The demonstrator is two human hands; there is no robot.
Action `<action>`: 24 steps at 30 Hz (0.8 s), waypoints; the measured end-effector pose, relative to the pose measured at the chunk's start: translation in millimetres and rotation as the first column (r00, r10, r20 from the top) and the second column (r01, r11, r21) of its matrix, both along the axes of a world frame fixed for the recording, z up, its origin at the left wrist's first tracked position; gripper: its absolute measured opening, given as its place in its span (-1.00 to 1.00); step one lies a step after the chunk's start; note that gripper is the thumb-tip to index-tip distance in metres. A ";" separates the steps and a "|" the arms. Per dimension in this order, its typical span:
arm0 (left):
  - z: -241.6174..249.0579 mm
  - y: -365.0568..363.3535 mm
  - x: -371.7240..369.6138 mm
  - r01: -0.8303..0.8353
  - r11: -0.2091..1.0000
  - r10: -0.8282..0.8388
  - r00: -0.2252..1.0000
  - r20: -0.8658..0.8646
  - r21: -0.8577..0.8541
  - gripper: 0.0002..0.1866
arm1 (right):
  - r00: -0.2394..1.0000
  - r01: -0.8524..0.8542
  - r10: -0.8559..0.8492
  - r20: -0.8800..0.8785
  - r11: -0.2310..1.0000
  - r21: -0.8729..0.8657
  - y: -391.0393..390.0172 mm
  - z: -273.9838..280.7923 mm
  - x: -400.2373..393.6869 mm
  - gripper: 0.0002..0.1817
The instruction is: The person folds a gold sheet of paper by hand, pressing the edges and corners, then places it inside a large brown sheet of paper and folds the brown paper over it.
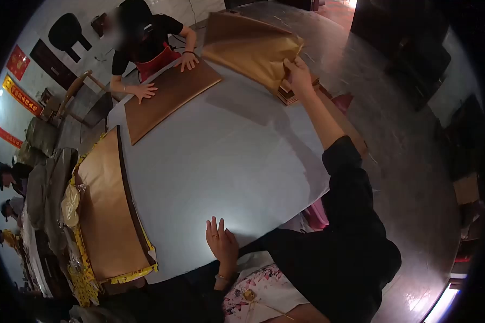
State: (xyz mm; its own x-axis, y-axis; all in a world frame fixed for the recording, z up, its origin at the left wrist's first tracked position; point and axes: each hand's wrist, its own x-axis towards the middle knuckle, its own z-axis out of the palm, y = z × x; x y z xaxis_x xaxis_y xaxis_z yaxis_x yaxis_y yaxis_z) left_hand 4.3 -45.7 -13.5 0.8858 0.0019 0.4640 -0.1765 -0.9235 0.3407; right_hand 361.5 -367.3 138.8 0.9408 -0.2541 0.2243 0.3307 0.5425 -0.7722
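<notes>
At the far right of the grey-white table (199, 156), my right hand (298, 75) pinches the edge of a gold-brown sheet (248, 48), which is raised and creased near my fingers. Below that hand lies a stack of brown pieces (288, 96). My left hand (222, 243) rests near the front edge of the table, its fingers extended and nothing in it. A flat brown sheet (170, 99) lies across the table under both hands of a co-worker.
The co-worker (145, 43) leans over the far side. At the left, a large brown sheet stack (110, 210) sits in yellow-edged wrapping (86, 274). Behind are a wooden chair (75, 89) and grey bundles (48, 188). Other people (8, 175) are at far left.
</notes>
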 end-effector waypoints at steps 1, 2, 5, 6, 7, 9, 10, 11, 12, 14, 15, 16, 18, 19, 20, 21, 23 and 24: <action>0.3 -0.4 0.2 -0.007 1.000 0.007 1.000 0.003 -0.007 -0.60 | 1.000 0.016 -0.017 0.007 0.985 0.174 -12.0 -5.3 19.3 -0.72; 0.7 -0.3 -0.4 -0.011 1.000 0.011 1.000 -0.005 0.010 -0.59 | 1.000 0.009 -0.010 0.007 0.986 0.168 -27.1 -14.7 32.5 -0.72; 1.9 -2.7 -0.8 -0.048 0.998 0.049 0.998 -0.032 0.045 -0.59 | 0.960 0.179 -0.158 -0.231 0.981 0.074 -66.1 -50.7 60.2 -0.65; 1.2 -2.5 -1.2 -0.049 0.998 0.050 0.998 -0.037 0.043 -0.59 | 0.950 0.198 -0.149 -0.275 0.967 0.159 -74.5 -67.5 71.0 -0.64; 1.1 -2.0 -1.3 -0.050 0.998 0.052 0.998 -0.044 0.043 -0.60 | 0.918 0.204 -0.153 -0.365 0.973 0.105 -94.4 -101.6 86.7 -0.61; 3.8 -2.4 -1.2 -0.055 0.998 0.057 0.997 -0.052 0.044 -0.60 | 0.879 0.198 -0.154 -0.452 0.979 0.052 -104.1 -121.8 93.5 -0.59; 4.8 -2.1 -1.2 -0.048 0.998 0.051 0.997 -0.065 0.045 -0.59 | 0.837 0.231 -0.177 -0.518 0.972 0.042 -102.7 -120.9 83.4 -0.57; 3.1 -2.4 -1.3 -0.054 0.997 0.057 0.996 -0.068 0.051 -0.60 | 0.789 0.264 -0.200 -0.580 0.964 0.027 -101.0 -117.9 77.0 -0.56; 2.0 -2.5 -0.5 -0.055 0.997 0.058 0.996 -0.070 0.050 -0.60 | 0.789 0.263 -0.200 -0.581 0.964 0.025 -101.0 -118.3 79.0 -0.56; 0.5 -1.8 -1.0 -0.054 0.998 0.057 0.997 -0.061 0.045 -0.61 | 0.815 0.247 -0.178 -0.552 0.968 0.052 -102.8 -120.0 82.7 -0.61; 0.7 -1.9 -1.8 -0.048 0.998 0.051 0.996 -0.070 0.046 -0.61 | 0.825 0.242 -0.169 -0.539 0.968 0.066 -104.6 -122.4 83.6 -0.63; 1.2 -2.3 -1.7 -0.052 0.998 0.055 0.996 -0.075 0.041 -0.61 | 0.834 0.237 -0.161 -0.527 0.968 0.079 -106.6 -124.8 84.2 -0.66; 3.2 -3.6 -0.5 -0.052 0.998 0.055 0.995 -0.087 0.035 -0.61 | 0.839 0.236 -0.156 -0.521 0.968 0.090 -110.1 -126.0 88.6 -0.68; 4.8 -4.2 -0.5 -0.052 0.998 0.054 0.995 -0.083 0.029 -0.61 | 0.833 0.260 -0.175 -0.525 0.961 0.091 -111.4 -125.2 92.2 -0.74; 5.7 -4.9 -0.7 -0.052 0.998 0.054 0.995 -0.078 0.022 -0.61 | 0.826 0.284 -0.195 -0.529 0.955 0.091 -112.5 -126.8 92.8 -0.80; 6.4 -5.3 -0.3 -0.049 0.999 0.050 0.995 -0.085 0.020 -0.61 | 0.822 0.288 -0.199 -0.534 0.954 0.087 -107.8 -120.3 86.9 -0.80; 7.3 -5.2 -0.1 -0.043 0.999 0.043 0.996 -0.074 0.015 -0.60 | 0.753 0.335 -0.277 -0.597 0.942 -0.015 -96.4 -99.8 72.7 -0.84; 4.9 -4.7 -0.4 -0.036 0.999 0.036 0.997 -0.070 0.006 -0.59 | 0.750 0.338 -0.280 -0.600 0.941 -0.016 -144.8 -147.6 81.8 -0.84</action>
